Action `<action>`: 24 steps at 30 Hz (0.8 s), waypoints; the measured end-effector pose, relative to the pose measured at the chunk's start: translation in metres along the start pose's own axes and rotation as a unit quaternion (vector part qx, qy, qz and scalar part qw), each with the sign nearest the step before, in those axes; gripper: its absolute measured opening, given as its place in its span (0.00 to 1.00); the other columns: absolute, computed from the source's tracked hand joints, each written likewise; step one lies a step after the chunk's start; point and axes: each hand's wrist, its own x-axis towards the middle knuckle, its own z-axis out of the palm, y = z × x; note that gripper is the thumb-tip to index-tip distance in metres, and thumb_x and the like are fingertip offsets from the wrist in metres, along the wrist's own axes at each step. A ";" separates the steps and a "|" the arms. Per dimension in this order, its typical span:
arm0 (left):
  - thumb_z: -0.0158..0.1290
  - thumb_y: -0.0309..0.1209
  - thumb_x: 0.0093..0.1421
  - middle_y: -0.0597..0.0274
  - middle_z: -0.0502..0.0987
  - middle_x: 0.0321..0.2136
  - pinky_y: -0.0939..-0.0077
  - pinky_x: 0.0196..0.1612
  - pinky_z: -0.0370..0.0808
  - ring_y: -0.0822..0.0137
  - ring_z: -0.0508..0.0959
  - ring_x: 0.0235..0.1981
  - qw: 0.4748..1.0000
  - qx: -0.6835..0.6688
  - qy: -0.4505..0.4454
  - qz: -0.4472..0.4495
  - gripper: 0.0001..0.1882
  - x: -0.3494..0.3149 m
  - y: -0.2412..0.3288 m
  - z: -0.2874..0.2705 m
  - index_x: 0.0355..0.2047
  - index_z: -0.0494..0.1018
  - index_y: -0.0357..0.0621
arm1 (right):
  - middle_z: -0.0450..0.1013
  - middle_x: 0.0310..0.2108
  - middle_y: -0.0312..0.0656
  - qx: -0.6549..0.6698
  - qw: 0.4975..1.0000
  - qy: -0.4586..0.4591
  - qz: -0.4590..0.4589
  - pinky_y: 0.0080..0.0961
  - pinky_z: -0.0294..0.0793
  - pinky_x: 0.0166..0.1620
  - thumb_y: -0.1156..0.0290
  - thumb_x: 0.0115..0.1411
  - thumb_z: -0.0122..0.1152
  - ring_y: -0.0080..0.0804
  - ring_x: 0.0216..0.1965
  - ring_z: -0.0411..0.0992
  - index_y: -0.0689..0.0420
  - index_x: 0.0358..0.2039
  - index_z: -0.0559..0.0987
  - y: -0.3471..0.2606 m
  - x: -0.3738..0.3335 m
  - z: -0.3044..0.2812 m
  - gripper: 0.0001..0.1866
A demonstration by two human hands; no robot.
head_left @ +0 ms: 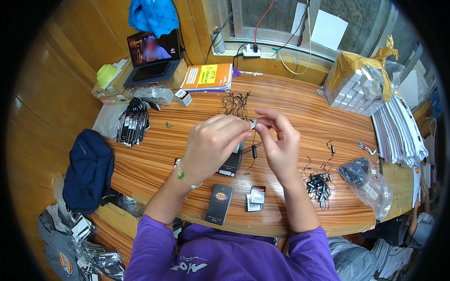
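Observation:
Both hands meet over the middle of the table, fingertips pinched. My left hand [213, 143] and my right hand [282, 143] hold a small white label [253, 123] between them; part of it is hidden by the fingers. Below hangs a thin black cord with a small black tab [254, 151]. A stack of black hang tags [228, 167] lies partly under my left hand. Nearer me are a single black hang tag [219, 203] and small black-and-white cards [255, 199]. Beyond the hands lies a tangle of black cords [236, 104].
On the right lie a pile of corded tabs [319, 188], small cutters [367, 148] and a clear bag [368, 187]. Behind them stand white boxes [354, 89] and stacked white sheets [398, 129]. Bundled tags [132, 126], notebooks [206, 77] and a laptop [152, 70] sit to the left.

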 end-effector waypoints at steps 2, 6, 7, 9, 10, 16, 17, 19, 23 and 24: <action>0.56 0.25 0.46 0.60 0.76 0.27 0.74 0.31 0.73 0.63 0.76 0.29 0.997 0.041 0.026 0.059 0.07 -0.001 -0.008 0.005 0.28 0.75 0.40 | 0.75 0.29 0.42 0.140 0.982 -0.043 0.122 0.21 0.71 0.35 0.80 0.54 0.55 0.27 0.28 0.72 0.65 0.35 0.74 0.001 0.005 -0.005 0.07; 0.55 0.26 0.42 0.66 0.75 0.27 0.73 0.31 0.73 0.65 0.76 0.30 0.978 0.108 0.067 0.167 0.08 -0.001 -0.019 0.015 0.27 0.75 0.43 | 0.73 0.30 0.36 0.214 0.950 -0.112 0.198 0.15 0.68 0.37 0.75 0.57 0.54 0.22 0.30 0.69 0.63 0.32 0.75 0.013 0.009 -0.016 0.05; 0.54 0.26 0.42 0.66 0.75 0.27 0.73 0.32 0.73 0.65 0.76 0.30 0.974 0.114 0.072 0.183 0.09 0.000 -0.020 0.016 0.27 0.75 0.43 | 0.72 0.30 0.36 0.183 0.963 -0.101 0.173 0.15 0.67 0.37 0.75 0.58 0.53 0.21 0.30 0.68 0.63 0.32 0.74 0.016 0.008 -0.016 0.05; 0.54 0.26 0.42 0.66 0.75 0.27 0.73 0.33 0.72 0.65 0.76 0.30 0.971 0.106 0.072 0.200 0.08 -0.001 -0.024 0.018 0.27 0.74 0.43 | 0.70 0.31 0.34 0.118 0.982 -0.077 0.121 0.13 0.65 0.37 0.74 0.59 0.51 0.18 0.31 0.66 0.61 0.31 0.74 0.022 0.007 -0.016 0.04; 0.54 0.26 0.43 0.65 0.75 0.27 0.73 0.33 0.72 0.65 0.76 0.30 0.970 0.101 0.072 0.209 0.08 -0.001 -0.026 0.019 0.26 0.74 0.43 | 0.69 0.31 0.34 0.179 0.973 -0.039 0.143 0.13 0.65 0.37 0.73 0.60 0.50 0.18 0.31 0.66 0.60 0.31 0.73 0.022 0.008 -0.018 0.04; 0.57 0.19 0.44 0.58 0.76 0.26 0.75 0.29 0.73 0.62 0.77 0.29 0.991 -0.054 0.092 0.084 0.08 -0.019 -0.034 0.027 0.26 0.73 0.40 | 0.68 0.29 0.38 0.436 0.883 0.040 0.170 0.17 0.66 0.34 0.68 0.64 0.44 0.21 0.29 0.65 0.54 0.34 0.65 0.020 0.019 -0.033 0.04; 0.55 0.15 0.47 0.54 0.76 0.26 0.77 0.27 0.74 0.63 0.77 0.29 0.991 -0.082 0.078 0.068 0.07 -0.019 -0.035 0.027 0.26 0.71 0.39 | 0.67 0.28 0.39 0.449 0.876 0.037 0.171 0.19 0.66 0.33 0.68 0.65 0.42 0.22 0.29 0.64 0.53 0.34 0.64 0.019 0.019 -0.033 0.04; 0.53 0.14 0.48 0.55 0.75 0.27 0.78 0.27 0.74 0.64 0.77 0.28 0.992 -0.109 0.056 0.041 0.07 -0.018 -0.034 0.024 0.26 0.71 0.38 | 0.67 0.27 0.39 0.488 0.855 0.032 0.171 0.20 0.66 0.34 0.68 0.65 0.42 0.23 0.29 0.64 0.53 0.34 0.64 0.020 0.017 -0.032 0.04; 0.54 0.16 0.47 0.57 0.73 0.28 0.80 0.30 0.72 0.66 0.75 0.28 0.978 -0.194 0.026 -0.072 0.06 -0.017 -0.025 0.021 0.26 0.70 0.37 | 0.66 0.26 0.39 0.529 0.832 0.030 0.168 0.22 0.66 0.34 0.68 0.65 0.42 0.24 0.29 0.64 0.53 0.35 0.64 0.022 0.017 -0.029 0.04; 0.55 0.17 0.46 0.57 0.73 0.28 0.80 0.30 0.72 0.67 0.75 0.28 0.982 -0.174 0.020 -0.067 0.07 -0.015 -0.023 0.019 0.26 0.71 0.37 | 0.66 0.26 0.39 0.536 0.827 0.023 0.167 0.22 0.66 0.35 0.68 0.65 0.42 0.24 0.29 0.64 0.53 0.35 0.64 0.021 0.016 -0.028 0.04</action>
